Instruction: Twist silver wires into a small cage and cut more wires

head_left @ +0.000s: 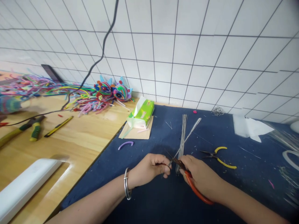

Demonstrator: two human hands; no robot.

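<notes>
The left forearm [91,202], circled by a bracelet [126,184], lies nearest, leading to the left hand [146,171], whose thumb and index finger pinch the lower end of a slanting wire bundle [195,126]. The right hand [202,174] has its fingers curled around an orange-handled tool [194,189], dark jaws at the wires just beside the left fingertips; whether they bite, I cannot tell. Slightly beyond, a straight wire bundle [183,133] lies on the blue cloth [163,203], crossed by the slanting one. Yellow-handled pliers [213,154] lie to the right. Farther back sits a tissue pack [146,112], before a tiled wall [187,49].
</notes>
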